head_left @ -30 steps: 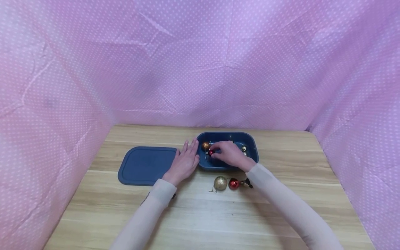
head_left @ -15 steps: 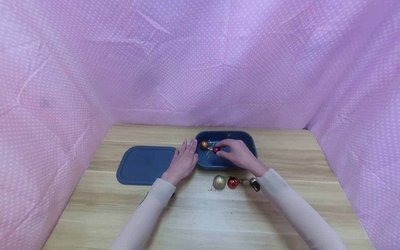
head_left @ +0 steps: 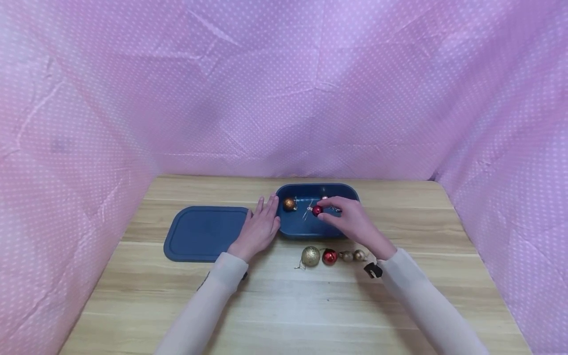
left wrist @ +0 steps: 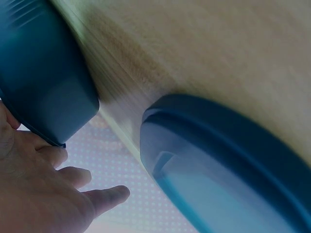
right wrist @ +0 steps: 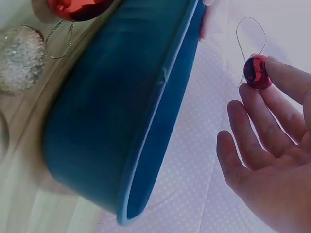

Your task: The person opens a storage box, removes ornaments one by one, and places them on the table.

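My right hand (head_left: 350,217) pinches a small shiny red Christmas ball (head_left: 317,210) between thumb and fingertips over the blue box (head_left: 284,226). In the right wrist view the red ball (right wrist: 257,72) has a thin string loop, and the box rim is beside the hand. My left hand (head_left: 257,229) lies with extended fingers against the box's left side; in the left wrist view those fingers (left wrist: 75,177) rest at the rim. An orange glittery ball (head_left: 290,204) sits inside the box at its left end. More small ornaments in the box are partly hidden behind my right hand.
A flat blue lid (head_left: 206,234) lies left of the box. In front of the box stand a gold glitter ball (head_left: 310,256), a larger red ball (head_left: 329,257) and two small gold balls (head_left: 347,256) in a row. Pink dotted cloth (head_left: 284,98) surrounds the wooden table.
My right hand has pulled the small red ball rightward, away from the orange ball and up over the box. The left hand stays against the box side.
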### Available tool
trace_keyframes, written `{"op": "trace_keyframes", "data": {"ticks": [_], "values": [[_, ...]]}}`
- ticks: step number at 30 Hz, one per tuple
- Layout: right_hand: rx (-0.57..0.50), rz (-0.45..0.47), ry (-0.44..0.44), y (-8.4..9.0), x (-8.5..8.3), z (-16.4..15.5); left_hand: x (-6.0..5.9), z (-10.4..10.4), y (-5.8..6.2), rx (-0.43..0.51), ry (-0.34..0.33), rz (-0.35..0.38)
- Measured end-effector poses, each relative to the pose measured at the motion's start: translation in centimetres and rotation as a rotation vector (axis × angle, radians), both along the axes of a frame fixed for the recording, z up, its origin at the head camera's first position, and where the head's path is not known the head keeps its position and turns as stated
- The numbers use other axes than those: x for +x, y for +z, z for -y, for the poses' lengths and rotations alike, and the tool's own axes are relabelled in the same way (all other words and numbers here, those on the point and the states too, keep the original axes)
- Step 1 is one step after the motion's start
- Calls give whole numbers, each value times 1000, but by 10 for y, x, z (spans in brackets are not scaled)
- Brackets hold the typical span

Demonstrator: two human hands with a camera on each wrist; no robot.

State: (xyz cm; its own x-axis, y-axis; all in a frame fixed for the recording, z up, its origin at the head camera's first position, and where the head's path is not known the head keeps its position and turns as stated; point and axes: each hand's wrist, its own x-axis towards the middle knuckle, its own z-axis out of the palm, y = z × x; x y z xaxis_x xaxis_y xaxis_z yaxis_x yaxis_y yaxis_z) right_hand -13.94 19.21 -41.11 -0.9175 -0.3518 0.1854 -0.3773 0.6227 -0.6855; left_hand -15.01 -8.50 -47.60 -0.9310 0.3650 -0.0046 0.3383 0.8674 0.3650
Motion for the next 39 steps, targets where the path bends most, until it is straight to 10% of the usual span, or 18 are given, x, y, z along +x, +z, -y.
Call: {"op": "trace_keyframes", "data": {"ticks": [39], "values": [[-113,55,-249,-24,54,-78,-1,-1,-2,0,5,12]]}}
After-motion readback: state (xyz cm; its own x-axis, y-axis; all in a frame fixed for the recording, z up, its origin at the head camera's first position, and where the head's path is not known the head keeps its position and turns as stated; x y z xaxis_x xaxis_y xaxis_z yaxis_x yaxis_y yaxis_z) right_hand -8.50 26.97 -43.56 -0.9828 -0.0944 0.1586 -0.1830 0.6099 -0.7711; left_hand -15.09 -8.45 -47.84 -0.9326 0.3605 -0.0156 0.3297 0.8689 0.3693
